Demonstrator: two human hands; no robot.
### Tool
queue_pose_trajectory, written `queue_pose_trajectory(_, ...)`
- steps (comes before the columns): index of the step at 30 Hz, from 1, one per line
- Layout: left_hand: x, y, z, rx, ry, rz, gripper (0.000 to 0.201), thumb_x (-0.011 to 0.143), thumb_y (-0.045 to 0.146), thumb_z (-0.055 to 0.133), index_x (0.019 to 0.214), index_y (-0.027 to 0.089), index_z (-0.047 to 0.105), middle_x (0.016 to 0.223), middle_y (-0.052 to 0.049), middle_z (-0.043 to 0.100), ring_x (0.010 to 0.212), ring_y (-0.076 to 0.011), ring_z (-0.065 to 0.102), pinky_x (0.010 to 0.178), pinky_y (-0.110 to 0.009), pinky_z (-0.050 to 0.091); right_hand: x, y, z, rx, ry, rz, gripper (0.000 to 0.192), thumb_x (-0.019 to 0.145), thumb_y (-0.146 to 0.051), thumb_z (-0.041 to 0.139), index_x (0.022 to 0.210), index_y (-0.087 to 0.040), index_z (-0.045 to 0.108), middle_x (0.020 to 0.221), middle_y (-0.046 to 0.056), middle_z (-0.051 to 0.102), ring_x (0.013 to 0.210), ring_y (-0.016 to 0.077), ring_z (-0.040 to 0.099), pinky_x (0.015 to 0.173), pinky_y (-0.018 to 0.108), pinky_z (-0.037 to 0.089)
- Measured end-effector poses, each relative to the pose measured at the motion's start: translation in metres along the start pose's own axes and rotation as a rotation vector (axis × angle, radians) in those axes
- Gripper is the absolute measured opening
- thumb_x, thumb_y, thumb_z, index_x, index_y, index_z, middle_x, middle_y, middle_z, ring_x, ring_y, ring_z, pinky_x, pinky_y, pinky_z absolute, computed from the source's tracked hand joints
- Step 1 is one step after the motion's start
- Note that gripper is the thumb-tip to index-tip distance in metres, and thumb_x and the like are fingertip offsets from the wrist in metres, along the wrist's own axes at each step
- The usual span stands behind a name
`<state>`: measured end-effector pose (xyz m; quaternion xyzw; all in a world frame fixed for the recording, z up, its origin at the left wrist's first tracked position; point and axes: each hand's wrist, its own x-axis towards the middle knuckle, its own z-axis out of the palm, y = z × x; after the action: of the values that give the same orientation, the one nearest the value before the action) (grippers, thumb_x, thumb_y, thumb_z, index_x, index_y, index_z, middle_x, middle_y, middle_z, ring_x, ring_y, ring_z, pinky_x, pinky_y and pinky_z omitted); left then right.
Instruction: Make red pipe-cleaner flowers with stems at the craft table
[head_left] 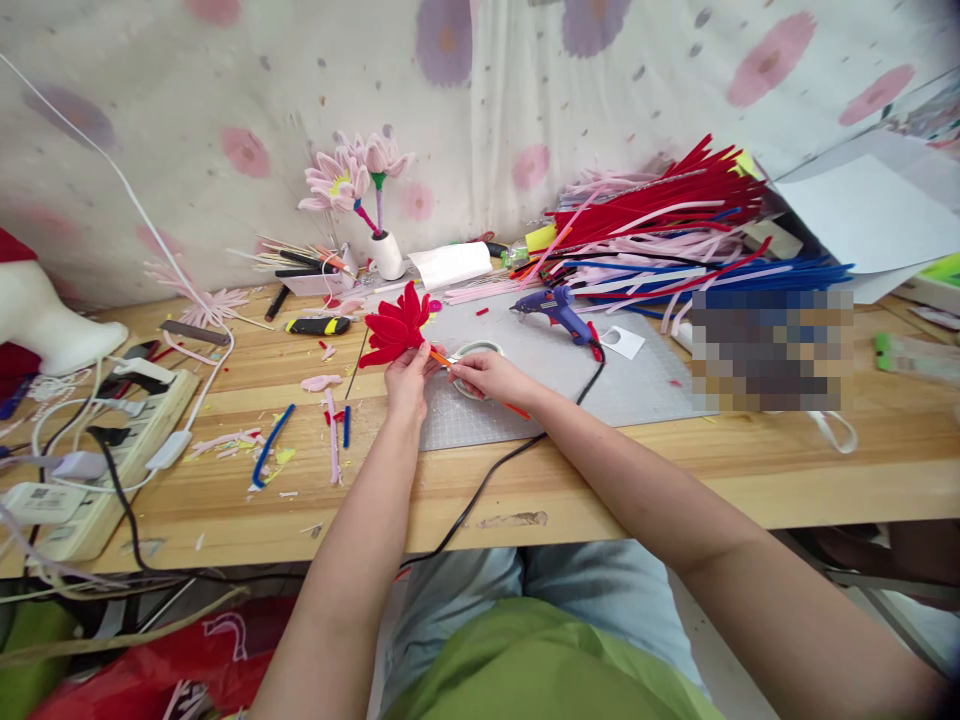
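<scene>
- Nearest the camera, both forearms reach out over the wooden bench [600, 480], and a black cord [495, 475] runs off its front edge between them.
- The left hand [407, 380] is closed on the base of a red flower [396, 325] made of pipe cleaners, holding it up just above the bench at the left edge of the grey mat [570, 385].
- The right hand [487, 376] is pinched on an orange stem [442, 358] that meets the flower's base; a red end shows just beyond the wrist.
- A tape roll [480, 350] lies on the mat directly under the right hand; I cannot tell whether the fingers touch it.
- Judging from this, the step in hand is fixing the stem to the flower's base. The next move calls for the left hand to keep the petals steady while the right works the stem tight at the joint.
- Left of the hands, cut scraps [300, 440] in pink and blue litter the bench, and a power strip [97, 470] sits at the far left.
- Further back on the mat lies a blue glue gun [559, 312].
- Behind it, a heap of pipe cleaners [675, 230] in red, pink and blue.
- Farthest off, against the flowered curtain, pink flowers [352, 175] stand in a small white vase [388, 255].
</scene>
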<state>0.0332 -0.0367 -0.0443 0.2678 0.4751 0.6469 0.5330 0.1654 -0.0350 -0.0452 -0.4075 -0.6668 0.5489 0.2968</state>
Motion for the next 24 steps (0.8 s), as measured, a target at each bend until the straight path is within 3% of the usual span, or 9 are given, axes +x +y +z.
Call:
queue_pose_trajectory(6,0.0006,-0.0011,0.0007,0.017,-0.097,-0.019,0.029,0.076,0.041,0.058,0.081,0.013,0.061,0.081,-0.011,0.07,0.086,-0.02,0.066,0.079,-0.032,0.051,-0.0001,0.0019,-0.0024,-0.07,0.089,-0.03,0.028,0.083,-0.033,0.043,0.073,-0.012,0.059,0.045,-0.006,0.039,0.04,0.0052,0.033,0.045,0.02,0.026)
queue_pose_trajectory(9,-0.0002,-0.0004,0.0008,0.007,-0.105,-0.014,0.024,0.073,0.036,0.063,0.08,0.013,0.061,0.081,-0.009,0.07,0.085,-0.0192,0.067,0.08,-0.032,0.051,-0.0015,0.0022,-0.0019,-0.031,0.072,-0.029,0.028,0.082,-0.034,0.043,0.073,-0.012,0.059,0.044,-0.006,0.039,0.04,0.005,0.033,0.043,0.02,0.026)
queue_pose_trajectory(17,-0.0002,-0.0019,0.0018,-0.005,0.012,0.035,0.015,0.072,0.026,0.065,0.073,0.012,0.059,0.071,-0.008,0.069,0.082,-0.0191,0.067,0.08,-0.032,0.05,-0.0041,0.0014,0.0034,0.014,0.056,-0.052,0.022,0.08,-0.034,0.047,0.069,-0.015,0.052,0.049,-0.005,0.046,0.041,0.0057,0.04,0.043,0.02,0.032)
queue_pose_trajectory(24,-0.0026,0.0016,0.0026,-0.026,-0.17,-0.055,0.039,0.081,0.048,0.049,0.091,0.013,0.062,0.094,-0.014,0.069,0.096,-0.0206,0.064,0.084,-0.032,0.049,-0.0034,0.003,0.0009,0.141,0.081,-0.036,0.023,0.081,-0.035,0.046,0.071,-0.016,0.053,0.047,-0.006,0.043,0.041,0.0057,0.037,0.044,0.019,0.032)
